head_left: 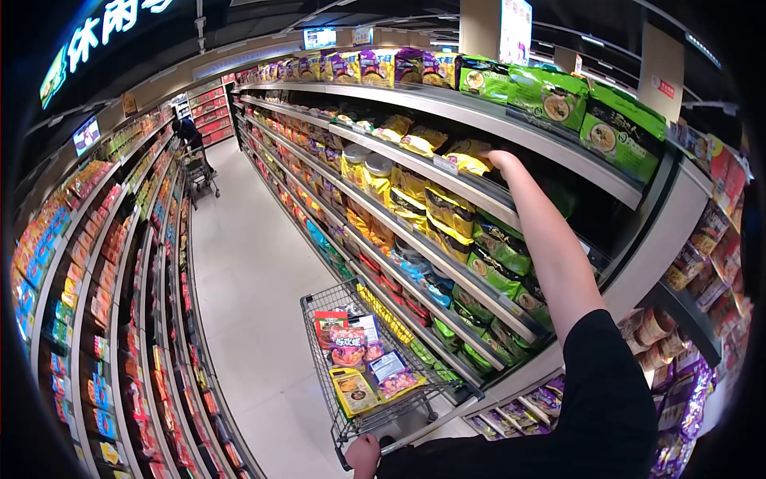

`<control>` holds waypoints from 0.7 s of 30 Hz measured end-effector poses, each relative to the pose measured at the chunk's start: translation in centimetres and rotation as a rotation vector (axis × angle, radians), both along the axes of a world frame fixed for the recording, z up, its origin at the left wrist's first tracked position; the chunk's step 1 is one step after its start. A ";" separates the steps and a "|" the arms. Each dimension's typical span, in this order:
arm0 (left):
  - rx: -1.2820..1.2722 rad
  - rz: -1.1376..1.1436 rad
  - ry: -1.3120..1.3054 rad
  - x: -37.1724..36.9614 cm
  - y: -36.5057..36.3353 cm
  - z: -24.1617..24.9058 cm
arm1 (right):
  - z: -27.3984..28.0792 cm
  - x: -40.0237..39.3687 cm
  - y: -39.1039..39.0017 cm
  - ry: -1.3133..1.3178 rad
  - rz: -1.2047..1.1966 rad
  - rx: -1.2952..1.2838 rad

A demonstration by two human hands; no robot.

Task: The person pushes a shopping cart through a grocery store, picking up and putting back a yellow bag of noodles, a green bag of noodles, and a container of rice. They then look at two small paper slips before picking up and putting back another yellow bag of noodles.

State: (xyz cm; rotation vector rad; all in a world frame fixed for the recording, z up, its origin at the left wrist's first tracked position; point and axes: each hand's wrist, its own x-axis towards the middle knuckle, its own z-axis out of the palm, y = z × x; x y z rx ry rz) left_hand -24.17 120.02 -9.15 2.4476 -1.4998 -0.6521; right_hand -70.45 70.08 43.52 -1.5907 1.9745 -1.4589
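Note:
On an upper shelf of the right-hand rack, my right hand touches a yellow packet; its fingers are partly hidden and too small to make out fully. My left hand is closed around the handle of the shopping cart, at the bottom of the view. Inside the cart lie several packets: a red one, a yellow one, and a purple and white one. Green bags stand on the top shelf above my right hand.
Shelves of colourful packets line the aisle's left side. Farther down the pale floor, a person in dark clothes stands by another cart. The rack's end panel stands to the right of my arm.

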 end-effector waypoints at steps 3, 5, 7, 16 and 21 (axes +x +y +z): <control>-0.023 0.004 -0.015 0.1 0.2 -0.6 | 0.2 -1.9 1.3 0.028 -0.004 0.059; -0.026 -0.006 -0.016 0.0 0.1 -0.5 | 0.5 -3.0 2.1 0.050 -0.009 0.102; -0.025 -0.007 -0.025 0.0 0.2 -0.5 | 0.6 -3.8 2.7 0.075 -0.016 0.141; -0.045 0.008 -0.005 -0.1 0.0 -0.2 | 0.0 -5.0 1.4 0.283 -0.036 0.318; 0.003 0.003 -0.012 -0.2 -0.2 0.6 | -2.1 -4.7 -1.6 0.482 -0.028 0.410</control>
